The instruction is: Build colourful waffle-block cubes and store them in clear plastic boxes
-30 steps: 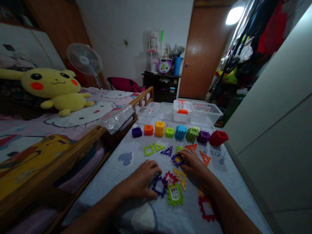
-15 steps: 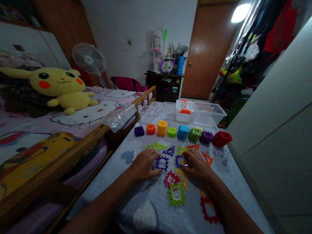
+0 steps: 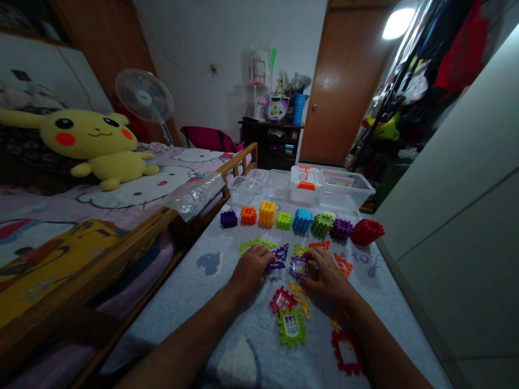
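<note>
Both my hands rest on a pale blue patterned cloth (image 3: 211, 302) among flat plastic puzzle tiles. My left hand (image 3: 251, 268) pinches a purple square tile (image 3: 275, 265) and tilts it up on edge. My right hand (image 3: 329, 273) grips a second purple square tile (image 3: 299, 266) right beside it. A purple triangle tile (image 3: 281, 251) and a green tile (image 3: 248, 246) lie just beyond my left fingers. A red tile (image 3: 283, 300), a yellow tile (image 3: 301, 298) and a green window tile (image 3: 291, 325) lie nearer to me.
A row of assembled cubes runs across the far side, from a purple cube (image 3: 228, 218) to a red cube (image 3: 367, 231). Clear plastic boxes (image 3: 344, 189) stand behind them. A wooden bed rail (image 3: 133, 243) borders the left, a white wall (image 3: 458, 216) the right. A red frame tile (image 3: 345, 351) lies near my right forearm.
My left hand has carried a purple square tile forward from near me up beside the tile in my right hand, then tipped it on edge. My right hand has barely moved.
</note>
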`<state>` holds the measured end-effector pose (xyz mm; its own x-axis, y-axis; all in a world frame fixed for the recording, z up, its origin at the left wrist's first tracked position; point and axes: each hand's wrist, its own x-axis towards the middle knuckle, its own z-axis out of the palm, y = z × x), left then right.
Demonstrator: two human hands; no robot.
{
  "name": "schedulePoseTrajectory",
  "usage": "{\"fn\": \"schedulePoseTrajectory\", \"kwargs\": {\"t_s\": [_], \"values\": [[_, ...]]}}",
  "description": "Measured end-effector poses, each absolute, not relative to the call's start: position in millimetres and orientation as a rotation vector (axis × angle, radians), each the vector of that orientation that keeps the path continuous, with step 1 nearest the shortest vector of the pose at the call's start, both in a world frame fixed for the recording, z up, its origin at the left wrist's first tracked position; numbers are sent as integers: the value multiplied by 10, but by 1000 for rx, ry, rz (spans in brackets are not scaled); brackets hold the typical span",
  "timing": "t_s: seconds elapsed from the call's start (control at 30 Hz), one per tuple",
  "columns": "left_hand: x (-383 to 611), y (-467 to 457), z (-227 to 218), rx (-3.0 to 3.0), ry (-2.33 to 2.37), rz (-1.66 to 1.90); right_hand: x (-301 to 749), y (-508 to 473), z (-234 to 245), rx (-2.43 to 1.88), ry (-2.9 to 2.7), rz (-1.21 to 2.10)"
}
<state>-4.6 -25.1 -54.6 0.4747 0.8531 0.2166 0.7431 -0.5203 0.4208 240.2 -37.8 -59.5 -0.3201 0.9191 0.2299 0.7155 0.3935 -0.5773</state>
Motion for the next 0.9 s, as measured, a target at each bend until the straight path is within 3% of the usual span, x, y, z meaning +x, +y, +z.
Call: {"fn": "schedulePoseTrajectory", "kwargs": {"t_s": [0.5, 0.9], "values": [[-320, -302, -482, 2287, 1084, 468, 2309, -388, -620, -1317, -2167, 512], [32, -275, -641, 2160, 1060, 699, 2166, -397, -599, -1293, -2205, 526]]}}
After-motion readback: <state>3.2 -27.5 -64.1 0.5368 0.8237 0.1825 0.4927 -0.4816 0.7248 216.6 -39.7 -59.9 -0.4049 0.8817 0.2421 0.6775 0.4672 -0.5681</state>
